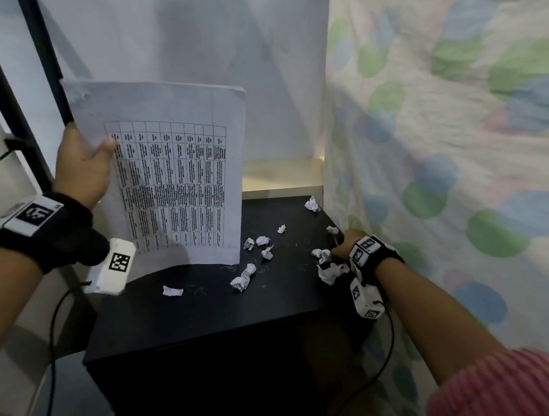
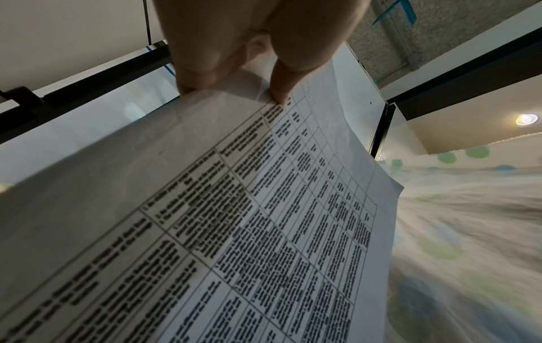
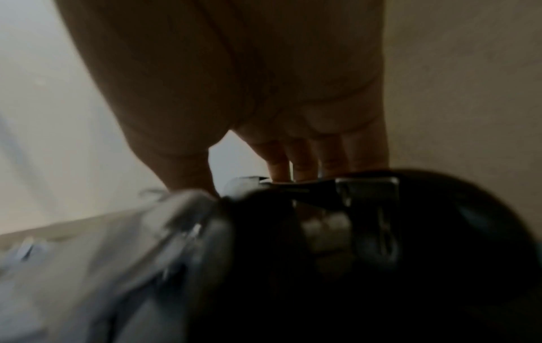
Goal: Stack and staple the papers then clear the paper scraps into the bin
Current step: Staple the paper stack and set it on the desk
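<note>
Left hand (image 1: 82,167) up at about 10 o'clock, pinching the left edge of a white stack of paper sheets with a printed black table (image 1: 172,182), thumb (image 2: 280,88) on the front, other fingers (image 2: 196,76) behind. Stack standing upright, bottom edge touching the flat black surface (image 1: 212,313) and bending a little there. Sheet tops almost lined up.

Right hand (image 1: 345,244) low at about 3 o'clock, near the right edge of the surface, down on a dark stapler with a shiny metal part (image 3: 366,208). Fingers (image 3: 305,160) reaching down behind it. Too blurry and dark to tell if pinching it or only resting on it.

Small crumpled white paper scraps (image 1: 261,242) lying all over the surface: a bunch in the middle just right of the stack, one long scrap with black print (image 1: 242,278) toward 6 o'clock, one (image 1: 172,291) at 7 o'clock, one (image 1: 312,204) far back at 1 o'clock, and more (image 1: 328,272) touching or just beside the right hand.

White cloth with green and blue dots (image 1: 447,154) hanging along the right side. Plain white sheet (image 1: 180,41) behind. Black wrist bands with white marker boxes (image 1: 38,216) on both arms.
</note>
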`<state>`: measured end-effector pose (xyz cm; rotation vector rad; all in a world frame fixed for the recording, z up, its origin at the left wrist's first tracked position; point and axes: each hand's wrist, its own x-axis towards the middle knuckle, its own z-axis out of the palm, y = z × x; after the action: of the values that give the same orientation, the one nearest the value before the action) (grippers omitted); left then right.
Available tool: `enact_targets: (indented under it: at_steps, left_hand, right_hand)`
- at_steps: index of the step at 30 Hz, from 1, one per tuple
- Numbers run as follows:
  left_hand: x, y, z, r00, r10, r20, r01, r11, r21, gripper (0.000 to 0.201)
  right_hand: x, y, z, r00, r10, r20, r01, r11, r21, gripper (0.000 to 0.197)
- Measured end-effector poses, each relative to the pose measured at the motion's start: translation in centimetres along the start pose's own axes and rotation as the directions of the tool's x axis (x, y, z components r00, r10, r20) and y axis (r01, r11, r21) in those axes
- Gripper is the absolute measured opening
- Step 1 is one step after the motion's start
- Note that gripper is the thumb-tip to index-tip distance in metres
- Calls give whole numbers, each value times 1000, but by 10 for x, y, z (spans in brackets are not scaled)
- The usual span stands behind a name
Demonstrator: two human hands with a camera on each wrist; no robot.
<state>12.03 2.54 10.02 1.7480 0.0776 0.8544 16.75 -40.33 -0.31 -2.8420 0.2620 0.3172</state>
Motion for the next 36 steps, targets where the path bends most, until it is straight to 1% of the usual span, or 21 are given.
enact_targets:
  at_steps: [2, 4, 6, 7, 8, 9, 10, 12, 13, 14, 16, 17, 20, 23, 24, 25, 27, 29, 31, 34, 36]
  left_hand:
    - [1, -2, 0, 1000, -2, -8, 2, 1000, -3, 48]
    - [0, 1, 1, 1000, -7, -4, 7, 1000, 5, 46]
    - [-2, 5, 3, 1000, -11, -1, 11, 1000, 23, 43]
    - [-2, 6, 4, 1000, -11, -1, 11, 1000, 27, 42]
    - [-3, 6, 4, 1000, -6, 1, 6, 999, 32, 42]
    - [-4, 7, 3, 1000, -5, 3, 5, 999, 39, 42]
    - [-5, 8, 3, 1000, 0, 8, 0, 999, 47, 42]
    - [-8, 13, 2, 1000, -7, 18, 6, 999, 43, 41]
    - [-10, 16, 2, 1000, -11, 19, 10, 999, 42, 40]
    - [-13, 19, 1, 1000, -6, 22, 5, 999, 46, 39]
    - [-16, 23, 0, 999, 10, 33, -12, 998, 55, 38]
    - [-19, 27, 0, 999, 9, 38, -11, 999, 53, 38]
    - [-26, 39, -2, 998, 2, 55, -2, 1000, 13, 40]
    - [-30, 42, -3, 996, 10, 84, -7, 999, -34, 40]
    - [-30, 41, -4, 995, 16, 96, -11, 999, -44, 40]
    - [-29, 41, -6, 994, 26, 107, -20, 999, -49, 39]
    - [-28, 38, -9, 989, 65, 133, -58, 997, -53, 35]
    - [-26, 35, -10, 985, 87, 147, -81, 996, -48, 32]
    - [-25, 33, -11, 984, 95, 149, -91, 995, -37, 33]
    - [-26, 32, -12, 984, 101, 144, -99, 995, -21, 37]
    - [-28, 31, -12, 984, 100, 149, -99, 995, -17, 37]
  right_hand:
    - [3, -2, -5, 998, 46, -44, -40, 991, 126, 37]
    - [5, -10, -15, 994, 92, -55, -73, 958, 279, 34]
    - [7, -19, -31, 991, 99, -94, -44, 884, 465, 39]
    - [13, -22, -39, 991, 81, -103, -9, 825, 565, 40]
    - [20, -25, -46, 994, 54, -94, 22, 748, 664, 41]
    - [21, -31, -54, 997, 31, -67, 31, 644, 765, 43]
    - [17, -39, -62, 999, 2, -47, 39, 509, 860, 43]
    - [-7, -63, -82, 997, -66, -33, 49, 258, 965, 34]
    - [-23, -78, -94, 993, -112, -41, 61, 182, 981, 33]
    - [-34, -91, -104, 985, -156, -68, 90, 138, 986, 34]
    - [-56, -116, -123, 957, -239, -163, 185, 71, 980, 31]
    - [-67, -128, -132, 938, -259, -229, 245, 31, 969, 26]
    - [-100, -167, -156, 869, -246, -428, 417, -99, 903, 11]
    - [-128, -208, -168, 790, -201, -579, 524, -270, 808, 9]
    - [-134, -222, -169, 754, -197, -627, 565, -293, 771, 9]
    - [-141, -235, -168, 712, -205, -672, 613, -284, 737, 12]
    - [-151, -258, -160, 622, -259, -739, 705, -227, 672, 18]
    - [-154, -275, -147, 562, -323, -762, 758, -167, 630, 19]
    - [-154, -289, -131, 518, -374, -769, 798, -113, 592, 24]
    - [-154, -307, -113, 475, -421, -772, 843, -32, 537, 39]
    - [-155, -316, -107, 457, -453, -765, 856, -11, 517, 43]
